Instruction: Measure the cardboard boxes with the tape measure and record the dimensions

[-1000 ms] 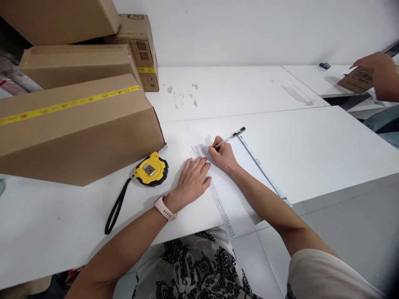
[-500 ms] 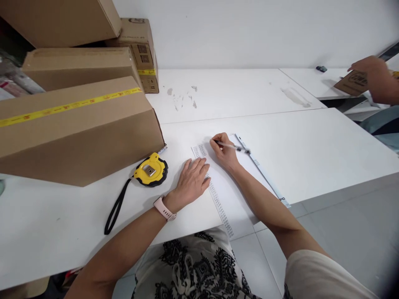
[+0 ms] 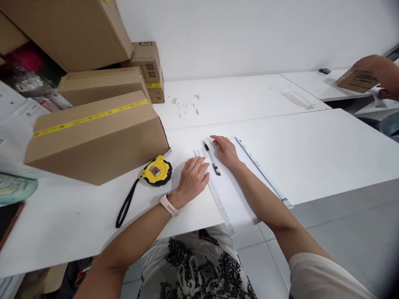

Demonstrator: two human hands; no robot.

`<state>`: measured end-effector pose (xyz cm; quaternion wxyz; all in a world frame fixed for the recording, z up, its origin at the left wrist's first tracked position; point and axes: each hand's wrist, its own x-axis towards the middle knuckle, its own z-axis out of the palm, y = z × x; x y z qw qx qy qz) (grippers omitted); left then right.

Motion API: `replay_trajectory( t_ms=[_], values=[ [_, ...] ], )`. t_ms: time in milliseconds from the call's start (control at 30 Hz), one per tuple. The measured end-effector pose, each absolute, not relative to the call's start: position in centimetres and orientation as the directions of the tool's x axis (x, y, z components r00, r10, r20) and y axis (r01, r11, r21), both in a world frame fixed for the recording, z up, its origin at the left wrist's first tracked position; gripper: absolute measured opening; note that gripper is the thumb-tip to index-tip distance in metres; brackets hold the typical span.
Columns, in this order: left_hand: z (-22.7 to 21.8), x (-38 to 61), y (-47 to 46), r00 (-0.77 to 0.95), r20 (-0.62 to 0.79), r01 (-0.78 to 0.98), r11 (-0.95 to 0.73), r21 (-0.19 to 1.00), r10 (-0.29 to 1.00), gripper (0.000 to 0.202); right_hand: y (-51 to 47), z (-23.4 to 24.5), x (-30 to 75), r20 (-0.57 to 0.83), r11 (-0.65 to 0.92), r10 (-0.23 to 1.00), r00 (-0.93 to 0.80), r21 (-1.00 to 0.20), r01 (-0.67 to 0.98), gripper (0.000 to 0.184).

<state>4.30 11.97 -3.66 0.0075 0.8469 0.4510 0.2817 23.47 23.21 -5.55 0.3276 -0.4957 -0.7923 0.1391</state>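
Observation:
A printed paper sheet [image 3: 240, 182] lies on the white table [image 3: 311, 149], overhanging its front edge. A pen [image 3: 212, 158] lies loose on the sheet between my hands. My left hand [image 3: 191, 178], with a pink watch on the wrist, rests flat with fingers spread on the sheet's left edge. My right hand [image 3: 226, 150] lies open on the paper just right of the pen, holding nothing. A yellow tape measure [image 3: 156, 170] with a black strap sits left of my left hand, against a long cardboard box [image 3: 96, 137] with yellow tape.
More cardboard boxes [image 3: 102, 83] are stacked at the back left, with papers at the far left edge. At the far right another person's hand [image 3: 378, 68] holds a small brown box [image 3: 357, 79] over a neighbouring table. A small dark object [image 3: 324, 71] lies there.
My right hand let go of the pen, which now lies on the sheet, and the hand has flattened beside it. The view has shifted to the left.

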Motion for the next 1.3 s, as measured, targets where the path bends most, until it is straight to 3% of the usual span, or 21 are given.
replay_trajectory(
  t_ms=[133, 267, 433, 567, 733, 967, 1133, 1300],
  values=[
    [-1.5, 3.1, 11.3, 0.287, 0.621, 0.842, -0.501, 0.200, 0.730, 0.019, 23.3, -5.7, 23.4, 0.396, 0.474, 0.871, -0.292, -0.521, 0.709, 0.049],
    [-0.7, 0.2, 8.9, 0.024, 0.704, 0.941, -0.254, 0.225, 0.710, 0.026, 23.5, -6.0, 23.1, 0.398, 0.466, 0.874, -0.279, -0.523, 0.714, 0.044],
    [-1.5, -3.5, 7.1, -0.227, 0.469, 0.933, 0.052, 0.357, 0.853, 0.069, 23.7, -6.5, 22.9, 0.401, 0.451, 0.880, -0.254, -0.539, 0.711, 0.039],
    [-2.1, -4.9, 8.1, -0.299, 0.299, 0.859, 0.119, 0.498, 0.906, 0.079, 23.8, -6.6, 22.9, 0.393, 0.443, 0.886, -0.247, -0.557, 0.703, 0.038],
    [-2.3, -5.3, 8.6, -0.311, 0.321, 0.789, 0.055, 0.613, 0.895, 0.071, 23.9, -6.8, 22.9, 0.398, 0.447, 0.881, -0.254, -0.530, 0.721, 0.037],
    [1.1, -7.1, 5.4, -0.251, 0.476, 0.571, -0.269, 0.776, 0.843, 0.069, 24.0, -6.8, 22.8, 0.397, 0.456, 0.876, -0.274, -0.499, 0.737, 0.035],
    [6.8, -13.2, 3.6, -0.410, 0.576, 0.388, -0.436, 0.812, 0.707, 0.075, 23.4, -6.3, 22.8, 0.390, 0.452, 0.878, -0.277, -0.484, 0.749, 0.035],
    [8.6, -18.8, 1.1, -0.604, 0.501, 0.156, -0.525, 0.837, 0.620, 0.068, 22.4, -4.6, 21.6, 0.439, 0.445, 0.876, -0.198, -0.582, 0.680, 0.035]
  ],
)
